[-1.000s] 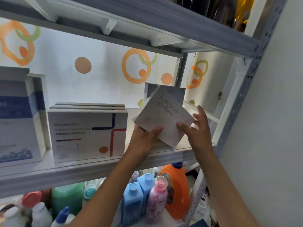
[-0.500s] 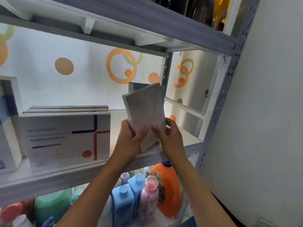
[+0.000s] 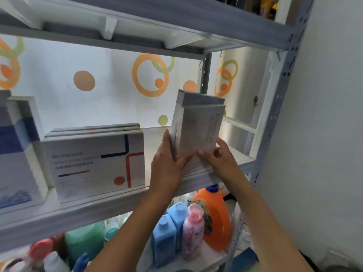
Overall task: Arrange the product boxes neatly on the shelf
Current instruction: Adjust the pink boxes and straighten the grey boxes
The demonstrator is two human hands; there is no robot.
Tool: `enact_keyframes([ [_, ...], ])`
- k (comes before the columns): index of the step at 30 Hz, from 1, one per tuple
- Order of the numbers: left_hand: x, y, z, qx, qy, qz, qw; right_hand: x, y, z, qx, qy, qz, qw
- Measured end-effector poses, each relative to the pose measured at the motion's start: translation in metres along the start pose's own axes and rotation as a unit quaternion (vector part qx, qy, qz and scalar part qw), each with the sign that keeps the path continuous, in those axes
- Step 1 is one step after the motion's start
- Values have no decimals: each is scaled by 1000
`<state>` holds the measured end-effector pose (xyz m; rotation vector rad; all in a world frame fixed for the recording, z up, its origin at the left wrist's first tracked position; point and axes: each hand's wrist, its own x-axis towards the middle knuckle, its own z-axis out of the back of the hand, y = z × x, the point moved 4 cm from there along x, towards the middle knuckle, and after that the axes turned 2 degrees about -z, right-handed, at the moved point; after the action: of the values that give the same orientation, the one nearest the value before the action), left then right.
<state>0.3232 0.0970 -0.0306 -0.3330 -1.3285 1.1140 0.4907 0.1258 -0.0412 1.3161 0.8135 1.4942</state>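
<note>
- Two hands of mine meet at the right end of the middle shelf (image 3: 121,205), both on one pale grey box (image 3: 198,132).
- My left hand (image 3: 169,165) lies against the box's left side, fingers straight and pointing up along the narrow edge, thumb reaching across the lower front. That grip is flat and pressing, not curled.
- My right hand (image 3: 220,160) holds the lower right corner, thumb on the front face and fingers wrapped behind.
- I see the grey box standing upright near the shelf's front edge, its printed lettering running vertically and too blurred to read.
- A second grey box (image 3: 200,99) stands directly behind it, its top showing a little above.
- A white box with blue and red lines (image 3: 94,165) stands at the middle of the front edge, well apart from the grey box, with two more of the same kind (image 3: 94,128) stacked close behind it.
- A tall blue and white box (image 3: 15,154) sits at the left end.
- On the lower shelf (image 3: 208,258), under my forearms, stand an orange bottle (image 3: 216,216), two blue bottles (image 3: 165,238) and a pink bottle (image 3: 192,236).
</note>
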Motion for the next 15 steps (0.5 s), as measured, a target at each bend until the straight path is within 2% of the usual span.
enact_keyframes([
  [6, -5, -1, -8, 9, -31, 58, 998, 0, -1, -8, -19, 3, -6, 1000],
  [15, -10, -1, -9, 14, -33, 57, 998, -3, -3, -12, -17, 7, -6, 1000],
])
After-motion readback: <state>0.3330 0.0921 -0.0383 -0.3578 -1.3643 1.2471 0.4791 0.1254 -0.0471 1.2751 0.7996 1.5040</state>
